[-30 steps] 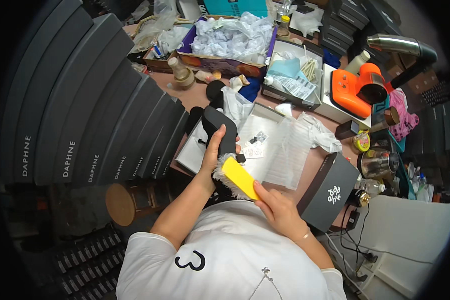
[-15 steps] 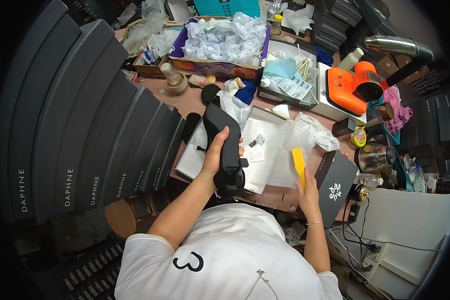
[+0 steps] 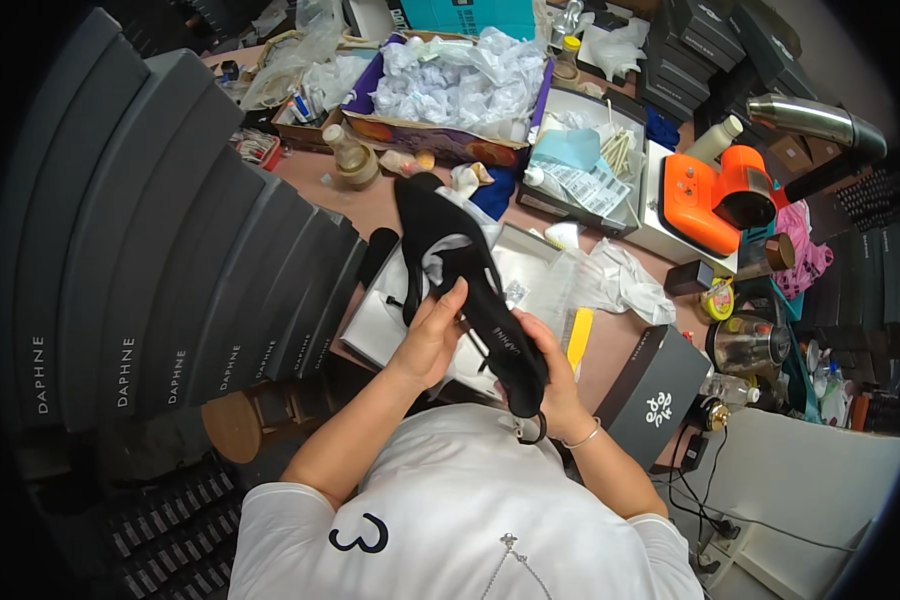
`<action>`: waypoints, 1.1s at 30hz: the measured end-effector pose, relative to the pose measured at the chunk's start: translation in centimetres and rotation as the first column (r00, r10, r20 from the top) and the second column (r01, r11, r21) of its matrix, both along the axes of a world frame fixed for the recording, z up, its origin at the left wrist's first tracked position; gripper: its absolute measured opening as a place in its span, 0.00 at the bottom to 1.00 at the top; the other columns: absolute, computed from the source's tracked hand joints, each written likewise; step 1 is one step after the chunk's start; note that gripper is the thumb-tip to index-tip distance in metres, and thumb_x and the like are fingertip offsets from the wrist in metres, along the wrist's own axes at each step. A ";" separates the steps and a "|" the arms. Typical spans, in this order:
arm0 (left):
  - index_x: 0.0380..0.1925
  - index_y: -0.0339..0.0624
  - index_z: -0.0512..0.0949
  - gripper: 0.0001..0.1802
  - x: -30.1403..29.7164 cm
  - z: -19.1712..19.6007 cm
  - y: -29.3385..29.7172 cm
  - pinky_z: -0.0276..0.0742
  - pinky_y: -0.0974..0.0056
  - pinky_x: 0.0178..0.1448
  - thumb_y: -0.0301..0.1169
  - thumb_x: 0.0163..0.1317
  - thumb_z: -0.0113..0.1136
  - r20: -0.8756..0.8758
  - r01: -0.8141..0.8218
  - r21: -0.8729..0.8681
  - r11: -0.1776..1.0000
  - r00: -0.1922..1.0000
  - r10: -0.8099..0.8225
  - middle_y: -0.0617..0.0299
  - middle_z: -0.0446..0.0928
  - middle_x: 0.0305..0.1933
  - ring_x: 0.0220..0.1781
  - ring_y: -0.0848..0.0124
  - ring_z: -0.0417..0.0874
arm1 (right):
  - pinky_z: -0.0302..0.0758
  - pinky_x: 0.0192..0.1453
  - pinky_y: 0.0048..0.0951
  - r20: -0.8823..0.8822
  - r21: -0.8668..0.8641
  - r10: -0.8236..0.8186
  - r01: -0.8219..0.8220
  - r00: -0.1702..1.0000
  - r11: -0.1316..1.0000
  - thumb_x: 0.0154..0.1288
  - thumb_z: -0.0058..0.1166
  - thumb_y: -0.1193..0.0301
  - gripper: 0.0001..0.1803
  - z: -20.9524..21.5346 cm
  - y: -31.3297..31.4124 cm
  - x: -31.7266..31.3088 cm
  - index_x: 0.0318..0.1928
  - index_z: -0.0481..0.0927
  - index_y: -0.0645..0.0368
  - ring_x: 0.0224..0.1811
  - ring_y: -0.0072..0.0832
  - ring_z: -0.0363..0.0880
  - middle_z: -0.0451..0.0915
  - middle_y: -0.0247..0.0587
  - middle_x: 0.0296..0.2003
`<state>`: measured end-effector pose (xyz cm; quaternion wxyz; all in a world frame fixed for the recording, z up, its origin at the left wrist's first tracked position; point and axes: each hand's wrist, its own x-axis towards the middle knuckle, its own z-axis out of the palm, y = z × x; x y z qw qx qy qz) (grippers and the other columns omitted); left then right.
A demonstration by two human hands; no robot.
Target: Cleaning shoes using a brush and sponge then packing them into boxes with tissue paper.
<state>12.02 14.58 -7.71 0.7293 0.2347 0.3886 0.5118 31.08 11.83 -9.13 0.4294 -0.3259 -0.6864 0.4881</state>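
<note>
A black shoe (image 3: 515, 365) is held up in front of me in both hands, its opening and insole facing up and white paper stuffed toward the toe. My left hand (image 3: 428, 340) is closed around its side at the middle, thumb on top. My right hand (image 3: 555, 390) grips the heel end, where a thin strap loop hangs down. A flat yellow strip (image 3: 578, 335) sticks up beside my right fingers; whether they pinch it is hidden. Beneath the shoe lies an open white-lined shoebox (image 3: 365, 335), with another black shoe (image 3: 378, 255) at its left edge.
Tall stacks of dark shoeboxes (image 3: 160, 230) stand at the left. A dark box lid (image 3: 645, 375) and crumpled white paper (image 3: 625, 285) lie at the right. Behind are a purple box (image 3: 440, 143) of wadded paper, a tray of sticks (image 3: 620, 155) and an orange heat-gun-like device (image 3: 695, 200).
My right hand has moved left from beside the lid onto the shoe's heel end, the yellow strip coming along. The shoe has turned from showing its sole and heel to showing its opening.
</note>
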 end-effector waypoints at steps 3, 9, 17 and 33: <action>0.45 0.37 0.74 0.18 2.1 1.4 -0.5 0.78 0.58 0.51 0.40 0.66 0.53 0.179 -0.115 -0.075 0.991 0.976 0.127 0.52 0.79 0.42 0.46 0.65 0.81 | 0.64 0.67 0.33 -0.007 -0.005 -0.102 0.102 0.995 0.995 0.51 0.64 0.83 0.54 0.4 -2.4 -1.7 0.73 0.44 0.52 0.67 0.38 0.64 0.57 0.51 0.67; 0.42 0.35 0.74 0.13 1.6 3.3 -0.5 0.81 0.60 0.43 0.30 0.59 0.57 0.021 0.020 0.170 0.985 0.999 -0.024 0.53 0.78 0.35 0.36 0.63 0.83 | 0.64 0.65 0.33 -0.341 -0.710 0.087 -0.317 0.936 0.629 0.64 0.55 0.69 0.30 -3.4 -7.5 0.5 0.65 0.64 0.60 0.58 0.35 0.73 0.70 0.44 0.60; 0.41 0.37 0.73 0.14 1.1 3.5 -0.7 0.78 0.65 0.42 0.33 0.59 0.60 -0.172 0.134 0.166 0.977 0.980 -0.105 0.58 0.76 0.34 0.36 0.70 0.79 | 0.69 0.56 0.35 0.333 -0.378 0.127 0.009 0.934 0.926 0.62 0.52 0.73 0.13 -2.5 -9.9 2.6 0.46 0.78 0.64 0.46 0.38 0.76 0.77 0.47 0.42; 0.47 0.45 0.73 0.31 -0.5 -3.9 -6.5 0.78 0.63 0.50 0.61 0.64 0.48 0.294 0.225 -0.375 0.899 0.949 -0.115 0.61 0.79 0.38 0.41 0.69 0.82 | 0.57 0.72 0.46 0.580 0.110 0.159 -0.270 0.799 0.957 0.46 0.58 0.81 0.18 3.0 -6.1 -3.3 0.43 0.79 0.61 0.55 0.34 0.75 0.76 0.44 0.48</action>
